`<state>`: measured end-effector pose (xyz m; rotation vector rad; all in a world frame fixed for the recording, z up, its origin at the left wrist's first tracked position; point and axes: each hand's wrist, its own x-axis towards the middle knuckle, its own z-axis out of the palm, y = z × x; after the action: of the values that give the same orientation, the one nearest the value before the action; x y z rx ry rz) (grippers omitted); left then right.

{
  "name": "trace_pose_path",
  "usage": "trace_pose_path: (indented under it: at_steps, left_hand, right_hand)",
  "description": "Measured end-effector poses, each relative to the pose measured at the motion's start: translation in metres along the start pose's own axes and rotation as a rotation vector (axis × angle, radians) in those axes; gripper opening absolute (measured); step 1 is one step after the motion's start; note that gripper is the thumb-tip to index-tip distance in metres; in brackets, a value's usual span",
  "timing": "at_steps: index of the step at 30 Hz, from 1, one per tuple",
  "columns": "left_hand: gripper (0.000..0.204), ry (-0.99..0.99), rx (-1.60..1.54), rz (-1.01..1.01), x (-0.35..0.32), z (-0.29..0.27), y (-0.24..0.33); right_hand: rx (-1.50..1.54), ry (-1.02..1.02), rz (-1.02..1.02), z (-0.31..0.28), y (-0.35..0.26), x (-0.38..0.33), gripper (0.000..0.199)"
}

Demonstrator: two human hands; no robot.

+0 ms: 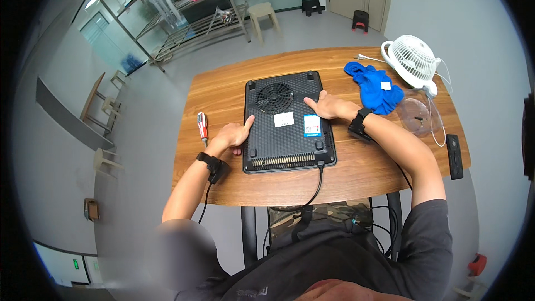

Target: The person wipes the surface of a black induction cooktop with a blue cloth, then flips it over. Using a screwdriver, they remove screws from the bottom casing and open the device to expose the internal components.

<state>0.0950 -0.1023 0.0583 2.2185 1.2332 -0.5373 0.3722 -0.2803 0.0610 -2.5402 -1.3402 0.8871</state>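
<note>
A black induction cooker (281,142) is underside up over the table, showing its round fan grille, small feet, vents and two stickers. My left hand (232,135) grips its left edge, thumb on the upper face and the other fingers at the side, partly hidden. On the opposite edge, my right hand (331,106) has its thumb on the upper face; its other fingers are out of sight. Whether the cooker is slightly raised cannot be told. From its near edge a black power cord (319,184) hangs toward my lap. A screwdriver (203,126) with a red and white handle lies beside my left hand.
The wooden table (223,100) also carries a blue cloth (376,89), a white fan (412,58), a clear round cover (415,114) and a black oblong object (455,157) at its right edge. Beyond stand a metal rack (195,25) and stools (263,17).
</note>
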Motion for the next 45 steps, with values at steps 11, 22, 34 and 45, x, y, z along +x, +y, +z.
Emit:
trace_pose_path:
  at_steps: [11, 22, 34, 45]
  left_hand:
    - [0.109, -0.043, -0.083, -0.009, -0.005, -0.02, -0.008]
    - [0.055, 0.601, 0.154, -0.234, 0.024, -0.07, -0.097]
    - [0.077, 0.462, -0.002, -0.208, 0.053, -0.068, -0.124]
    - [0.048, 0.689, -0.022, 0.239, 0.025, -0.084, -0.077]
  right_hand:
    - [0.047, 0.031, 0.02, 0.006, 0.004, 0.007, 0.099]
    - [0.065, 0.017, 0.003, 0.007, 0.008, 0.004, 0.102]
    - [0.085, 0.024, 0.025, 0.008, 0.009, 0.004, 0.098]
    - [0.104, 0.045, -0.022, 0.008, 0.008, -0.003, 0.098]
